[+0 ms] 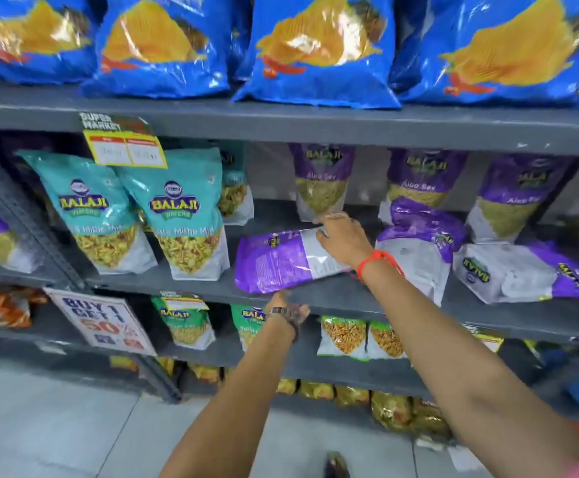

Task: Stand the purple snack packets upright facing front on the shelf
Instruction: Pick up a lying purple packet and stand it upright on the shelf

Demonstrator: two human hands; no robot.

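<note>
Currently both hands are working the middle shelf [184,288]. A purple Balaji packet [281,262] is lying flat on its face, back panel up, near frame centre, its lower edge overhanging the shelf lip. The right hand [341,236] is reaching in from five o'clock and resting on the packet's white end, fingers curled over its upper edge, thumb on the back panel; a red thread band [372,262] is circling that wrist. The left hand [289,310] is sitting at six o'clock of the packet, fingers tucked under its lower edge and mostly hidden, so I cannot tell how wide the hand is.

Three purple Aloo Sev packets are standing upright at the shelf's rear, the nearest [320,181] at twelve o'clock of the right hand. At three o'clock a slumped purple packet [419,243] is leaning forward, and beyond it another [526,272] is lying flat. Two teal Balaji packets [184,215] are standing at nine o'clock.
</note>
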